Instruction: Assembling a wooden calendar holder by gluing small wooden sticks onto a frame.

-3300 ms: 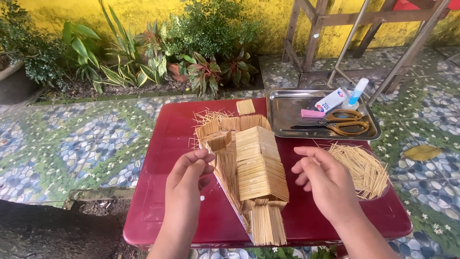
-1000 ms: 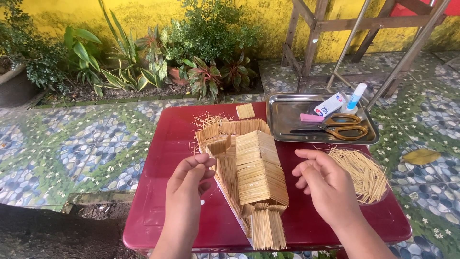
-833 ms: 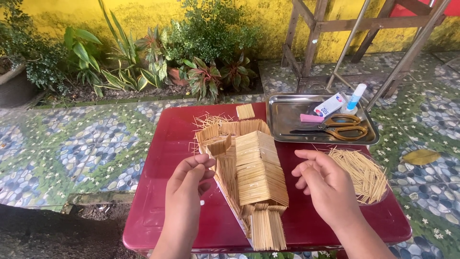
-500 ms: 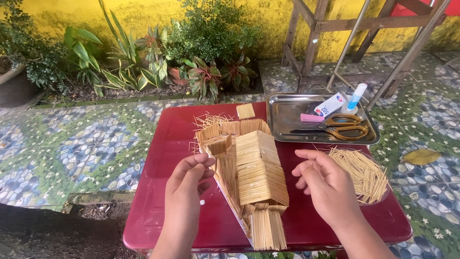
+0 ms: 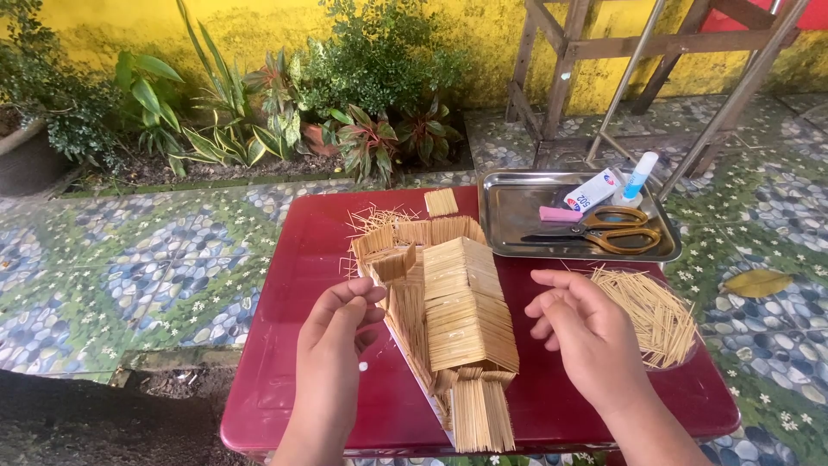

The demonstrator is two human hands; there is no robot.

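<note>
Nearest to me, my left hand (image 5: 332, 345) hovers over the red table (image 5: 285, 345), fingers curled loosely together and holding nothing that I can make out, just beside the left wall of the stick house (image 5: 448, 324). My right hand (image 5: 586, 332) hovers on the other side, fingers slack and apart, empty, near the roof slope but not touching it. The stick house lies along the table's middle, its near end reaching almost to the near edge. Bare tabletop remains left of my left hand, out to the left edge. Right of my right hand, a pile of loose sticks (image 5: 651, 315) fills the space toward the right edge. Farther off, a metal tray (image 5: 509, 216) sits at the far right corner, holding scissors (image 5: 608, 235), a small box (image 5: 591, 190) and a glue bottle (image 5: 638, 177). A small stick panel (image 5: 441, 202) lies near the far edge.
</note>
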